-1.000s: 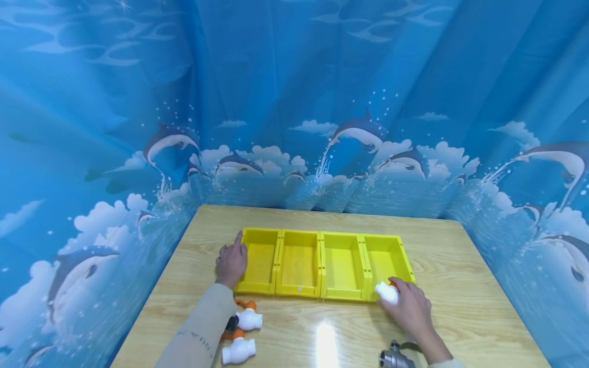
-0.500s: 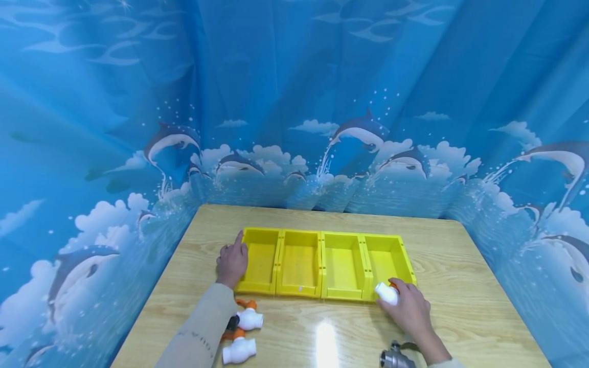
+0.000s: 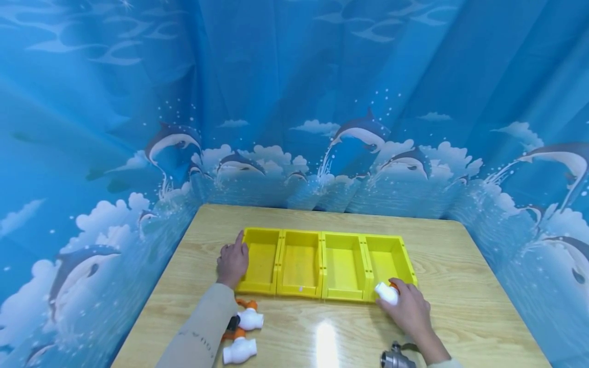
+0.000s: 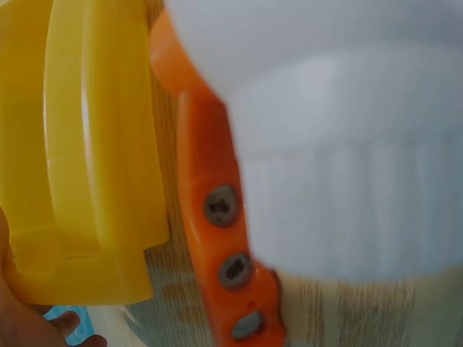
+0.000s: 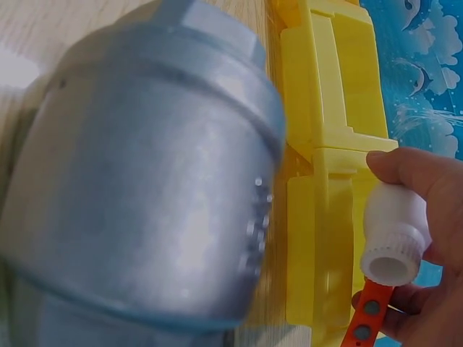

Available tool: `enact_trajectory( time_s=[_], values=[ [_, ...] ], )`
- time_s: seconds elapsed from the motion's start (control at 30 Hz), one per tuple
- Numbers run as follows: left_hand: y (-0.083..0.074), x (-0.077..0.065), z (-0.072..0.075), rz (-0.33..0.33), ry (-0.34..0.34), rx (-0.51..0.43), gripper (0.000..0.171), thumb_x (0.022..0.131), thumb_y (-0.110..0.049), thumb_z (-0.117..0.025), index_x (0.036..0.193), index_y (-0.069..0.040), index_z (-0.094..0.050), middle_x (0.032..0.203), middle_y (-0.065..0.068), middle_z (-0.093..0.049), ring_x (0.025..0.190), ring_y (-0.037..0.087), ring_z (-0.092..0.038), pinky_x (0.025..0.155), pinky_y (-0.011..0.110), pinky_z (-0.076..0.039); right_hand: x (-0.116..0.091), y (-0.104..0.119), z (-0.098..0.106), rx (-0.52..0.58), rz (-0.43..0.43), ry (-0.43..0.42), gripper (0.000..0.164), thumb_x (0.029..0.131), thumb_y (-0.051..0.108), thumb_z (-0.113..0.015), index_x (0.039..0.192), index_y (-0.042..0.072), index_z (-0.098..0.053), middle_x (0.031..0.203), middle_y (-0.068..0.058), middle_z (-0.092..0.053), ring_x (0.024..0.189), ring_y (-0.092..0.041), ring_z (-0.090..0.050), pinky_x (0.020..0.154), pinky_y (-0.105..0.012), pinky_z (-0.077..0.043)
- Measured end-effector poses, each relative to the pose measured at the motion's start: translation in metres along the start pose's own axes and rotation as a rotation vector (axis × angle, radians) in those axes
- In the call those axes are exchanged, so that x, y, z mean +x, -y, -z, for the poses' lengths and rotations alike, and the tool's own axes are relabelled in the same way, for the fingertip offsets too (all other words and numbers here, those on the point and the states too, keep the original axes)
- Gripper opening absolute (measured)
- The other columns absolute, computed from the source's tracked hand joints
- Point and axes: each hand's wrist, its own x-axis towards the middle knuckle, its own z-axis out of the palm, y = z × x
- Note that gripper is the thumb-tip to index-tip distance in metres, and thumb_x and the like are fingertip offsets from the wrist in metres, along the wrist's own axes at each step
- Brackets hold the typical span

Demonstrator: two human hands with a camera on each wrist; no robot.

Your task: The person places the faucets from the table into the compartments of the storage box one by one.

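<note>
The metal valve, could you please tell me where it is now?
In the head view, the metal valve lies on the wooden table at the bottom edge, right of centre, just below the right hand.

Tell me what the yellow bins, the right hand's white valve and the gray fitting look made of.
Yellow bins: probably molded plastic, judging by smooth, slightly glossy, evenly colored walls.
White valve: likely plastic, smooth and satin, with a ribbed end; its orange handle looks like plastic too.
Gray fitting: apparently metal, given its dull silvery sheen.
</note>
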Motion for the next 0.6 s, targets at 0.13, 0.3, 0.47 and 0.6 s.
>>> enact_trajectory(
  time_s=[0.13,0.3,0.47,0.6],
  values=[
    [0.0,-0.0001,-0.0001,0.009,0.002,-0.001,0.051,0.106,-0.031,-0.032,0.155,-0.02,-0.025,0.134,0.024,-0.053,0.135,0.047,-0.03,0.102,0.067,-0.028,0.0001,0.0005,0.0004,0.01,0.001,-0.004,0.072,0.076,0.044,-0.078,0.13,0.002,-0.055,0.113,-0.025,-0.059,0.099,-0.038,-0.055,0.077,-0.055,-0.04],
    [-0.0001,-0.0003,0.0001,0.013,0.009,0.001,0.051,0.106,-0.031,-0.03,0.155,-0.02,-0.024,0.134,0.025,-0.053,0.135,0.047,-0.03,0.103,0.067,-0.028,0.0007,-0.0003,-0.0001,0.017,0.0,-0.011,0.073,0.076,0.044,-0.077,0.131,0.002,-0.054,0.112,-0.024,-0.059,0.099,-0.038,-0.055,0.077,-0.054,-0.04],
    [0.0002,0.0003,-0.0004,0.013,0.016,-0.002,0.051,0.106,-0.032,-0.029,0.155,-0.02,-0.022,0.136,0.024,-0.051,0.136,0.047,-0.029,0.103,0.066,-0.027,0.0018,-0.0014,-0.0004,0.011,-0.006,-0.01,0.074,0.076,0.045,-0.077,0.132,0.002,-0.053,0.114,-0.026,-0.058,0.1,-0.039,-0.055,0.077,-0.055,-0.04],
    [-0.0004,0.0002,0.0001,0.016,0.021,-0.001,0.051,0.106,-0.032,-0.029,0.155,-0.02,-0.022,0.137,0.025,-0.05,0.136,0.047,-0.029,0.103,0.067,-0.027,0.0031,-0.0004,0.0008,0.016,-0.007,-0.01,0.077,0.076,0.046,-0.077,0.133,0.001,-0.052,0.114,-0.027,-0.057,0.099,-0.04,-0.055,0.077,-0.055,-0.041]
  ],
)
